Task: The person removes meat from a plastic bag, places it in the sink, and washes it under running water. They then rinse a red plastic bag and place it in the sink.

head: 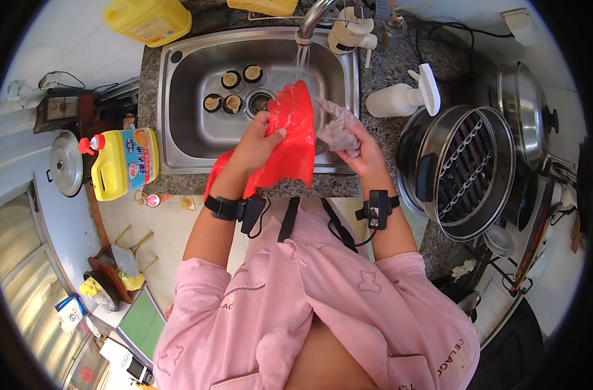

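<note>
My left hand (260, 144) grips a wet, glossy red plastic piece (294, 141) with its thumb on the near face. The piece leans over the front rim of the steel sink (199, 131), and its lower end bends behind my left forearm. A crumpled greyish-pink cloth (342, 134) is bunched in the fingers of my right hand (367, 153), just right of the red plastic. Water runs from the faucet (308, 29) into the basin behind the red piece's upper tip. Several small black-rimmed jars (232, 79) with tan tops stand around the drain (260, 102), which the red plastic partly covers.
A yellow detergent jug (125, 163) stands left of the sink, another yellow jug (150, 24) behind it. To the right are a white spray bottle (403, 100), a pump bottle (347, 31), a steamer pot (464, 173) and a domed steel lid (525, 117). Granite counter (320, 185) edges the sink.
</note>
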Tool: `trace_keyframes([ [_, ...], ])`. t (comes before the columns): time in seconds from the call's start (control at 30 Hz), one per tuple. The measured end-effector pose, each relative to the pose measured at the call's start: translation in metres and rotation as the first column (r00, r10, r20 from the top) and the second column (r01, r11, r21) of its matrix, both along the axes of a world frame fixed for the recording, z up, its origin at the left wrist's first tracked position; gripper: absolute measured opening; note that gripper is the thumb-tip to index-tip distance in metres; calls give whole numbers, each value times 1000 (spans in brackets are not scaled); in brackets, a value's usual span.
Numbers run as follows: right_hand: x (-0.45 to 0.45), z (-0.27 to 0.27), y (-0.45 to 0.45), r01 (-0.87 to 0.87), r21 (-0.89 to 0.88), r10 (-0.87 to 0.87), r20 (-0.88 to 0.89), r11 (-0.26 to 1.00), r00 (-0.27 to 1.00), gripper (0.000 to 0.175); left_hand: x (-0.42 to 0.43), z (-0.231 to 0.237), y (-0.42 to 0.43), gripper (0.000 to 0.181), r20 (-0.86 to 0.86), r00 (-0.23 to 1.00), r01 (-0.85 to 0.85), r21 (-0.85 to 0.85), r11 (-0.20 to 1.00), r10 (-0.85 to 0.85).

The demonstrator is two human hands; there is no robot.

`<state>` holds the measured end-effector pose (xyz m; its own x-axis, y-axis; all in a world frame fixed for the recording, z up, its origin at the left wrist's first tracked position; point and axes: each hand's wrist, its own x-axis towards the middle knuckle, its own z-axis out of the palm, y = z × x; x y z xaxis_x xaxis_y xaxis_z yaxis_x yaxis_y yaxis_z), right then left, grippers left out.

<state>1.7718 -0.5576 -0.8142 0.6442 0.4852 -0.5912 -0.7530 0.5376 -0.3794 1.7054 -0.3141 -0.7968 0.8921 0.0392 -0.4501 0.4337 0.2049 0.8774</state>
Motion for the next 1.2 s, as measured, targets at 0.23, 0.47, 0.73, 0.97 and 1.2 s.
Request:
trace_keyframes([
  [0.23, -23, -14, -8, 493, -868, 991, 112, 62, 74, 43, 4, 15, 15, 31, 71, 993, -88, -57, 994, 92],
  [0.47, -13, -2, 0, 455, -869, 916, 328, 196, 232, 55, 12, 9, 14, 40, 197, 980, 18, -59, 998, -6],
  [0.73, 62, 4, 67, -168, -180, 197, 163, 969, 967, 45, 19, -6, 2, 36, 269, 912, 282, 131, 950, -308],
  [0.97, 78, -22, 101, -69, -216, 116, 213, 974, 970, 33, 51, -3, 13, 54, -76, 997, 23, -161, 987, -35],
  [1.2, 78, -55, 136, 146, -567, 85, 360, 811, 929, 30, 114, -55, -21, 38, 148, 988, -130, 684, 718, 37],
])
